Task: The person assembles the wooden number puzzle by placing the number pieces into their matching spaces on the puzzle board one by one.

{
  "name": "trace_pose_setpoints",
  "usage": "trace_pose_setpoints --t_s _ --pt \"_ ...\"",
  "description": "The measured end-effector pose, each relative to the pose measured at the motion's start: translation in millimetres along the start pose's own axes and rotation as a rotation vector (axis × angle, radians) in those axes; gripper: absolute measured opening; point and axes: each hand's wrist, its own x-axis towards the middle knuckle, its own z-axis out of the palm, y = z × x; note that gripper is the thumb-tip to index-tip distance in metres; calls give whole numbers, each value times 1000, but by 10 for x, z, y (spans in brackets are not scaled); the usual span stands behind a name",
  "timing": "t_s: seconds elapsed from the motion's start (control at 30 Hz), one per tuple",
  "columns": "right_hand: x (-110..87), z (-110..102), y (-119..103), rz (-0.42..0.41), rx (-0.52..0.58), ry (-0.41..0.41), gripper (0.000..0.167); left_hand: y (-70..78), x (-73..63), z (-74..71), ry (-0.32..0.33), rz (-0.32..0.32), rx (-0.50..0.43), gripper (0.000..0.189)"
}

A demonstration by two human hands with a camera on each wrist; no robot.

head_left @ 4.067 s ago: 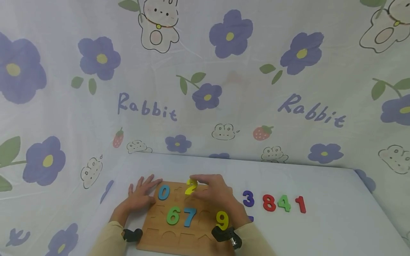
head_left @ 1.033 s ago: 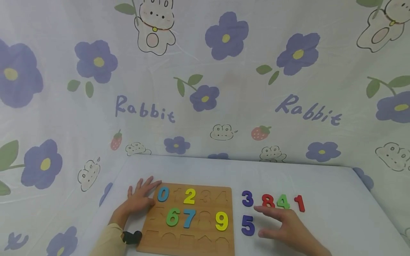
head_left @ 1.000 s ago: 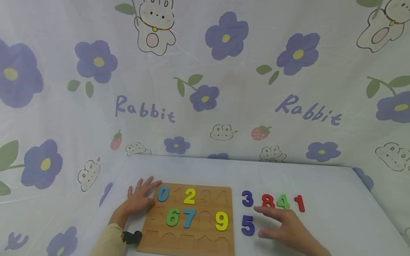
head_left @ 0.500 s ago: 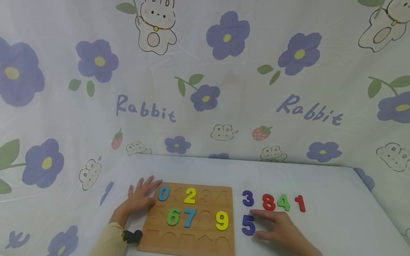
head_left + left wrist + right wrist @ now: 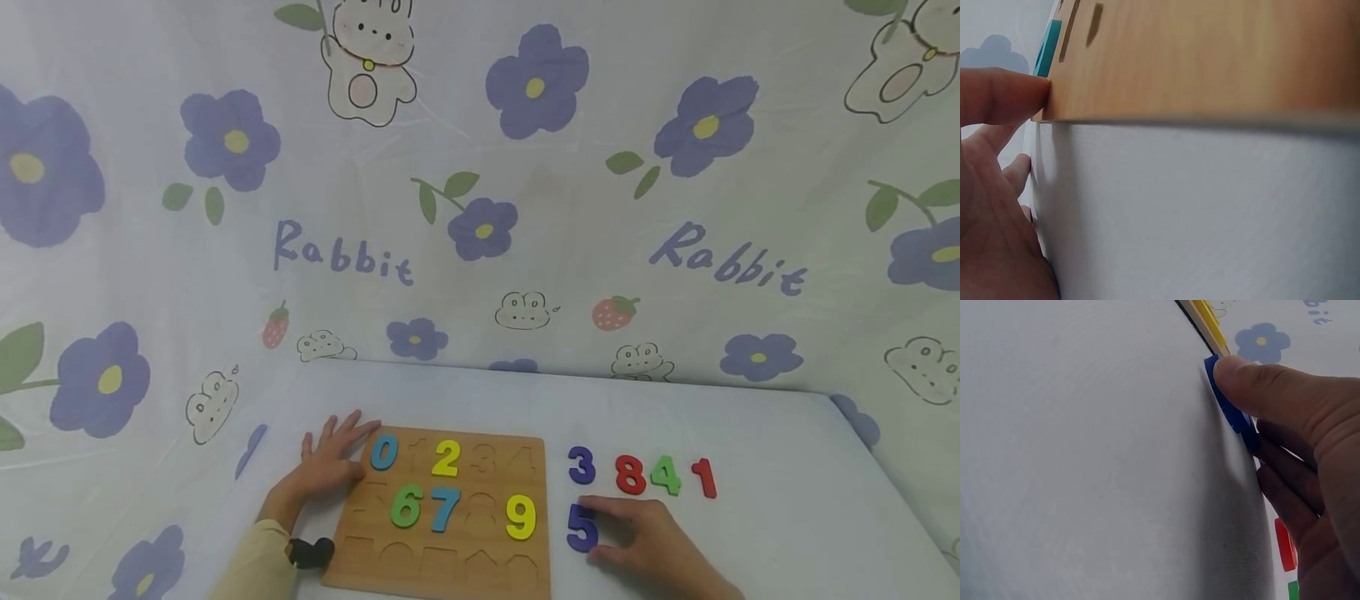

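Note:
My left hand lies at the left edge of the wooden number board, fingers spread at its far corner. In the left wrist view its thumb touches the board's side. Set on the board are a blue 0, a yellow 2, a green 6, a blue 7 and a yellow 9. Right of the board, my right hand pinches the purple number 5 between thumb and forefinger. The thumb also shows against this piece in the right wrist view.
Loose on the white table beyond my right hand lie a purple 3, a red 8, a green 4 and a red 1. Behind stands a flowered cloth.
The yellow 2, earlier held by my right hand, now lies in the board. My right hand has moved right, then closed in on the purple 5. The left hand has stayed put.

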Motion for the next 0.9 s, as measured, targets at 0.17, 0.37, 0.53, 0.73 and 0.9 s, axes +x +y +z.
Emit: trace_pose_setpoints --t_s 0.17,0.37,0.53,0.73,0.9 --pt "-15 2 -35 -9 -20 12 56 42 -3 -20 -23 -32 18 83" --pt "-5 30 -51 -4 -24 38 54 100 -25 -38 -41 -54 35 83" --pt "-9 56 -35 10 -6 40 56 113 -35 -37 -39 -57 33 83" --pt "16 72 -20 -13 -28 59 55 25 -6 -7 -22 -46 29 81" --pt "29 73 -30 31 -40 102 56 14 -8 -5 -10 -28 10 80"
